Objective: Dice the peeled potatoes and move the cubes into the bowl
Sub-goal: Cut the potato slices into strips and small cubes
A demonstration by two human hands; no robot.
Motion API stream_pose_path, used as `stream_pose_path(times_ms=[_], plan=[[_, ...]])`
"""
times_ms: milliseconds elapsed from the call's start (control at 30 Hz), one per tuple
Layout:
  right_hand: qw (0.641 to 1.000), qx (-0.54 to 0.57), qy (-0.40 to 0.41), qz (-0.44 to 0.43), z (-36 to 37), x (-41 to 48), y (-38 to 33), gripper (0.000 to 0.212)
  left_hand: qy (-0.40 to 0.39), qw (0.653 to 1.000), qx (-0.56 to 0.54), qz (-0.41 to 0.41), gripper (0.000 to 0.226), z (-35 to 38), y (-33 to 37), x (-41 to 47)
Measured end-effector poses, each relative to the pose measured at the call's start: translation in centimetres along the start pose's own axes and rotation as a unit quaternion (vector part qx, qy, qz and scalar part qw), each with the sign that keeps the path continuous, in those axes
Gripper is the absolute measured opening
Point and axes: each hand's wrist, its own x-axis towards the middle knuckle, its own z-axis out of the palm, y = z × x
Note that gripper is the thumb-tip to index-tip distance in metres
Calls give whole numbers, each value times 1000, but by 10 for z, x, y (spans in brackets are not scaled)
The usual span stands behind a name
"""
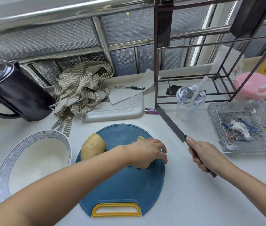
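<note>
Left hand (pixel 145 152): reaches across to the middle of the board, fingers curled down round a pale yellow potato piece (pixel 140 138), which is mostly hidden under your palm. Right hand (pixel 202 155): wrapped firmly round the handle of the dark-handled kitchen knife (pixel 169 121), blade lifted clear of the board and pointing far-left, touching nothing.

Just left of your left hand, a tan speckled potato half (pixel 93 149) lies on the round blue plastic cutting board with a yellow handle (pixel 125 185). White ceramic bowl with a blue wave-pattern rim (pixel 36 162) stands just left of the board; no cubes visible in it.

Handling, judged: potato is firm and dense, stiff under the blade, but a cut face is wet and likely slippery. A rounded side will rock, so lay the flat face down before you cut. Hold it from above with fingertips tucked back from the cut line. Cubes will be small and slick, so gather them rather than pinching singly.

Far right: ridged clear glass tray (pixel 236 115), well apart from the board.
</note>
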Motion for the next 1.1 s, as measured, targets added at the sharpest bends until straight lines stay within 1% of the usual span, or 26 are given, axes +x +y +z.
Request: stream_pose_path(times_ms=[100,167,233,300,433,533,633,700,767,800,867,967,1100], plan=[[1000,6,-5,1,1,-4,4,52,71,996,26,54,37,9,-3,-4],[1000,6,-6,0,1,-5,6,52,92,994,30,58,31,12,-11,-10],[1000,6,-8,-1,2,-6,8,53,77,997,5,16,29,12,-15,-16],[1000,7,-8,0,3,-7,8,53,48,998,0,-31,33,10,-15,-21],[1000,9,-13,0,5,-7,7,53,4,997,18,-75,46,6,-15,-25],[1000,7,-17,3,9,-7,8,53,-25,995,47,-83,41,4,-16,-22],[1000,8,-23,11,13,-8,10,53,-3,996,49,-75,34,5,-15,-14],[999,21,-31,28,18,-10,12,53,-14,995,59,-80,32,6,-15,-10],[997,43,-44,49,25,-13,15,52,-21,992,96,-79,30,6,-14,-9],[996,51,-48,57,28,-15,17,52,-12,991,109,-71,27,6,-13,-9],[995,57,-49,64,33,-16,22,52,45,989,139,-37,17,10,-12,-9],[995,62,-44,64,36,-15,23,53,78,981,175,-2,20,11,-16,-11],[995,61,-42,61,38,-10,20,53,106,980,168,5,15,17,-13,-15]])
